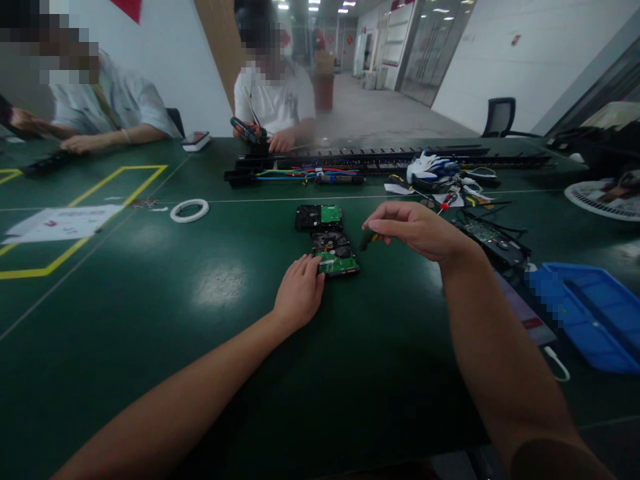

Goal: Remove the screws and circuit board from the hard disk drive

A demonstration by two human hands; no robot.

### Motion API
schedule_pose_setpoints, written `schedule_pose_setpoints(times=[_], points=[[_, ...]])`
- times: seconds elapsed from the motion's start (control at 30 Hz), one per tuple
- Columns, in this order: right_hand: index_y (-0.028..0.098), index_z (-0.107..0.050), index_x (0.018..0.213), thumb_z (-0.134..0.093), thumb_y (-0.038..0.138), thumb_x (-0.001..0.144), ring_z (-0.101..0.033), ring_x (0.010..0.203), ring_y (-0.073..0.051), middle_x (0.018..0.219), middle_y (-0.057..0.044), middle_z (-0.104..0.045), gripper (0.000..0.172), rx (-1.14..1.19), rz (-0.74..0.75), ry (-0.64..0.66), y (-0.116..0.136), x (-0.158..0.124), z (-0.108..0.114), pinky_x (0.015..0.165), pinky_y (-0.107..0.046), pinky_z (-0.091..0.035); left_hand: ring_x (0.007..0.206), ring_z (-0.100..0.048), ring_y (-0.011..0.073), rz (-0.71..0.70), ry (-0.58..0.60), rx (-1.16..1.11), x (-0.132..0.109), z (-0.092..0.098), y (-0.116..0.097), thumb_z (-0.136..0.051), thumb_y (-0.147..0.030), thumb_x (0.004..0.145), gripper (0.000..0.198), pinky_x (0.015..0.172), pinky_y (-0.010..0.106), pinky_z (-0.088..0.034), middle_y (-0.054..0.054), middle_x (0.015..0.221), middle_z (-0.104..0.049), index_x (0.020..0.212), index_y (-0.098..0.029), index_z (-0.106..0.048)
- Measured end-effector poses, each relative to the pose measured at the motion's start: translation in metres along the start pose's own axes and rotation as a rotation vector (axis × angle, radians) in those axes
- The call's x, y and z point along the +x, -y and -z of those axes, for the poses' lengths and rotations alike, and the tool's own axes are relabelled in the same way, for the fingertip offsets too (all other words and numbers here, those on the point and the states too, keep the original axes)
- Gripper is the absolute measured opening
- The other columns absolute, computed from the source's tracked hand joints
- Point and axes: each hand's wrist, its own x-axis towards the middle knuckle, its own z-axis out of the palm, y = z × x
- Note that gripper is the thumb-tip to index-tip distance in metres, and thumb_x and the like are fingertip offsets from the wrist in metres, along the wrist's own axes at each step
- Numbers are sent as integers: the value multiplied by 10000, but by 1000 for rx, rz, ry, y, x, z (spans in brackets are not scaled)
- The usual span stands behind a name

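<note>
Two hard drives lie on the green table (220,353), one behind the other. The nearer drive (340,265) shows a green circuit board along its front and a dark body behind. My left hand (300,290) rests against its left side, fingertips on the board's edge, holding nothing that I can make out. The farther drive (331,214) has a lighter green board at its right. To the right of the drives, my right hand (407,230) is raised and pinches a small dark tool (369,239) with a bit of yellow, its tip pointing down left.
A white ring (189,211) and a paper sheet (60,223) lie left. Behind are cables (295,175) and black rails; gloves (431,167), a screwdriver (447,202) and a blue tray (595,313) are right. Two people sit across the table.
</note>
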Motion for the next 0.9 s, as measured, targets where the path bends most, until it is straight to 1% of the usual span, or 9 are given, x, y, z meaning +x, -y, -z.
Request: schedule_pose_setpoints(times=[0.1,0.3,0.37,0.47,0.57,0.67,0.77,0.83,0.9], points=[[217,-720,850,-800,352,880,-573,698,-138,843,-24,-693,159,29,-17,-61,-2,2,-1,628,-295,-472,1459,-529,331,-3,-2,-1,0,0,0,-451,-297,1067,412,1217,573,-439,168,1478,-621,1453,-166,-510],[213,-709,936,-746,306,900,-558,614,-118,793,-19,-670,106,113,-88,-66,1,3,-9,501,-259,-406,1457,-530,331,-4,-4,-2,-1,-1,0,-440,-303,1072,412,1215,578,-439,166,1483,-618,1456,-172,-510],[209,-727,983,-727,316,917,-573,604,-112,832,-31,-697,126,132,-109,-26,3,2,-10,466,-243,-390,1462,-524,330,-3,3,-2,-1,-2,0,-435,-305,1073,418,1220,576,-433,169,1480,-618,1461,-163,-505],[206,-754,1070,-700,344,948,-611,615,-101,1033,-68,-757,192,177,-113,62,5,-1,-10,455,-229,-416,1466,-519,325,-2,10,0,-1,-2,1,-428,-305,1074,425,1228,567,-425,182,1476,-619,1460,-145,-505],[202,-771,1096,-687,382,972,-670,666,-112,1190,-95,-757,234,201,-107,158,7,-3,-9,490,-232,-479,1465,-521,320,-5,7,-2,-1,-2,0,-426,-304,1074,421,1224,568,-429,173,1483,-616,1462,-160,-505],[187,-767,1097,-698,385,979,-715,738,-141,1189,-113,-758,241,233,-114,213,8,-4,-9,608,-269,-578,1464,-524,321,0,2,-3,0,-1,0,-433,-303,1072,422,1222,569,-432,165,1489,-615,1467,-173,-502],[189,-733,1133,-708,384,980,-747,816,-169,1205,-115,-746,249,294,-120,222,7,-3,-9,721,-311,-630,1468,-517,326,5,15,6,0,0,-1,-431,-300,1072,430,1232,563,-421,179,1486,-614,1466,-145,-506],[192,-712,1146,-713,393,977,-753,837,-176,1204,-113,-739,263,305,-119,225,5,-3,-9,727,-315,-635,1471,-513,327,9,27,13,0,0,-1,-427,-296,1072,438,1237,557,-415,186,1486,-611,1470,-128,-504],[195,-706,1146,-711,405,978,-738,807,-165,1152,-100,-746,269,255,-99,207,4,-3,-7,687,-297,-619,1469,-513,329,8,33,18,0,0,-1,-429,-293,1072,444,1237,553,-416,190,1486,-610,1474,-118,-502]])
